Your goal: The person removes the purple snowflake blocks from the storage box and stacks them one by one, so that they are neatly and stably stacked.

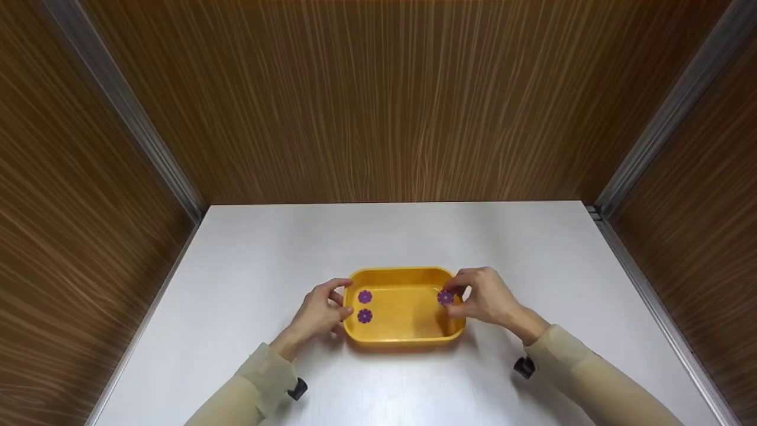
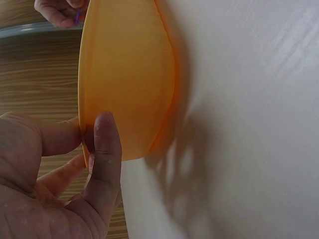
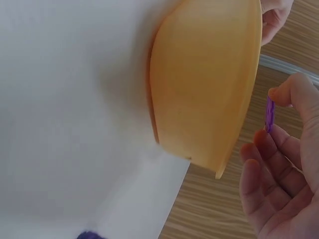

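Note:
A yellow rectangular tray with rounded corners sits on the white table. My left hand grips its left end, thumb and fingers on either side of the rim, as the left wrist view also shows for the orange-tinted wall. Between thumb and finger, my right hand pinches a purple flower-shaped piece over the tray's right end. From the right wrist the purple piece appears edge-on, above rim level. Inside the tray at the left lie two similar purple flower pieces, one behind the other.
Brown wood-grain panels enclose the white table at the back and both sides, with metal strips along the corners. Black bands show below the sleeves. Something dark purple pokes in at the right wrist view's bottom edge.

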Demonstrator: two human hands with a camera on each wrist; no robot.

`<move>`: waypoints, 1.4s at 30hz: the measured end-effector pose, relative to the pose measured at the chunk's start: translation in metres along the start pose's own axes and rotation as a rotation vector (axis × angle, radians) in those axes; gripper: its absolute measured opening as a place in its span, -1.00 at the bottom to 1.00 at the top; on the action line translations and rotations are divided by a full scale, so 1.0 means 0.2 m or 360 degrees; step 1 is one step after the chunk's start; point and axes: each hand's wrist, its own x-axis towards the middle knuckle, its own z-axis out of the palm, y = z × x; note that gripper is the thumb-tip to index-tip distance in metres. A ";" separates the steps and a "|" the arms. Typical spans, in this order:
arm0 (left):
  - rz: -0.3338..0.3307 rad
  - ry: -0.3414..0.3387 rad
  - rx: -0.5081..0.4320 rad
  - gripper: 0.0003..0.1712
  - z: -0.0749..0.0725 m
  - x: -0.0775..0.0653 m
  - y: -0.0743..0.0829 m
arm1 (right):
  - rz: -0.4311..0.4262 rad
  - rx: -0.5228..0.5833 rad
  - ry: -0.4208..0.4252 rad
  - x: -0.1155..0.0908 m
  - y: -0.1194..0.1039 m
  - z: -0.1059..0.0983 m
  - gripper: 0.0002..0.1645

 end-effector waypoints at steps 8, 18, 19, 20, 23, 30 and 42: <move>-0.0013 0.0009 -0.0003 -0.28 0.00 0.00 0.01 | 0.0045 -0.0035 0.0054 -0.05 0.04 -0.07 -0.83; -0.0016 0.0015 0.0038 -0.29 0.00 0.00 0.01 | 0.0121 -0.0096 0.0080 -0.12 0.09 -0.14 -0.79; -0.0022 0.0017 0.0036 -0.29 0.00 0.00 0.01 | 0.0126 -0.0102 0.0086 -0.13 0.10 -0.15 -0.79; -0.0030 0.0020 0.0034 -0.29 0.00 0.00 0.01 | 0.0139 -0.0103 0.0088 -0.14 0.11 -0.16 -0.78; -0.0041 0.0021 0.0030 -0.29 0.00 0.00 0.01 | 0.0191 -0.0111 0.0096 -0.17 0.14 -0.18 -0.76; -0.0001 0.0004 0.0023 -0.29 0.00 0.00 0.00 | 0.0301 -0.0164 0.0156 -0.23 0.19 -0.22 -0.76; 0.0004 0.0000 0.0021 -0.29 0.00 0.00 0.00 | 0.0593 -0.0149 0.0109 -0.33 0.28 -0.27 -0.75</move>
